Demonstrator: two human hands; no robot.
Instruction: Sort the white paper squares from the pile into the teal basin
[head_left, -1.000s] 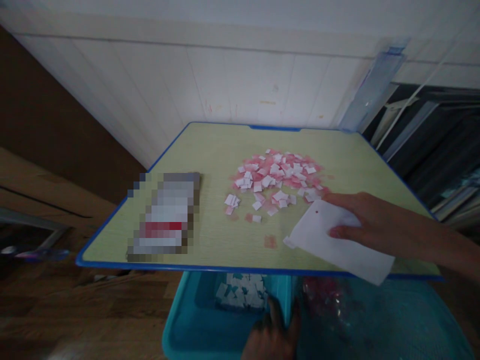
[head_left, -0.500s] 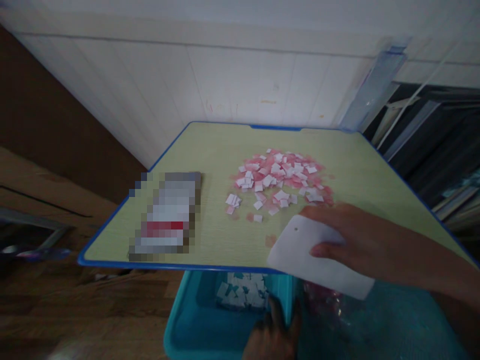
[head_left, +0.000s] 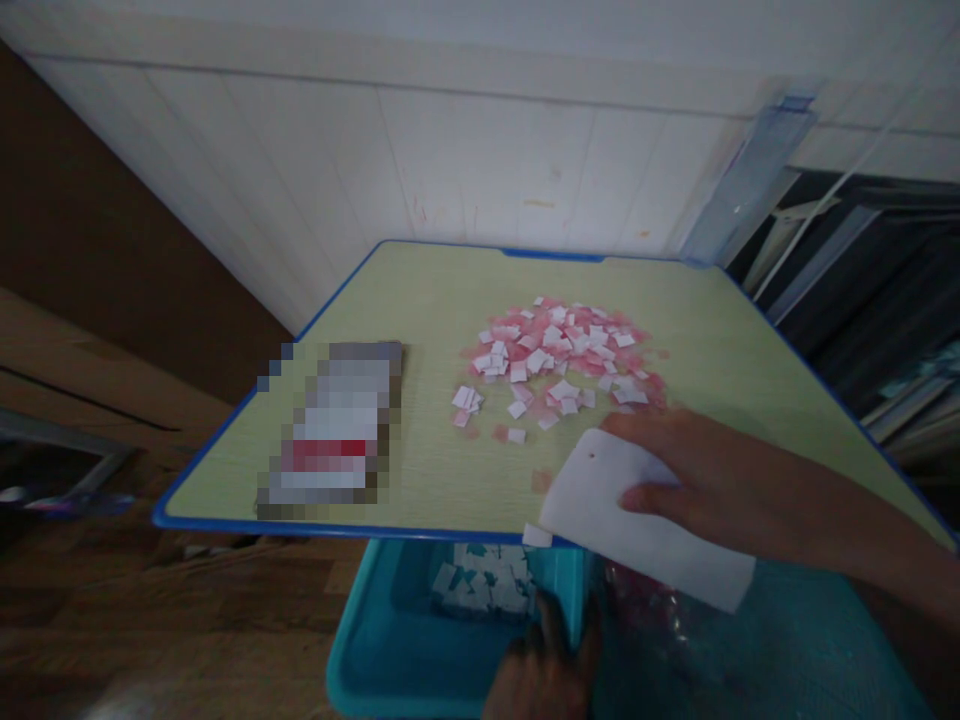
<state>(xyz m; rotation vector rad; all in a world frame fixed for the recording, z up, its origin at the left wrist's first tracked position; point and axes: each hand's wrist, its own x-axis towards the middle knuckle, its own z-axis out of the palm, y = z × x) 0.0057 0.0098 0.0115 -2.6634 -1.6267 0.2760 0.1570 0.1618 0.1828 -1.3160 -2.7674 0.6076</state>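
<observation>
A white card with a small hole near one corner is pinched in my right hand, thumb on top. It slants across the table's front edge. Beside its left corner, a small white square sits at that edge. Farther back lies a loose heap of white and pink paper squares. Below the table, my left hand grips the right wall of a teal plastic basin, a finger inside and the thumb on the outer side. White pieces lie in the basin.
The light-green table has a blue rim and stands against a white panelled wall. A blurred-out flat object lies on its left side. Dark stacked items are at right. Under the card is another teal container.
A small white square has come into view at the table's front edge beside the card. The card has shifted slightly to the right. My left hand is nearly still.
</observation>
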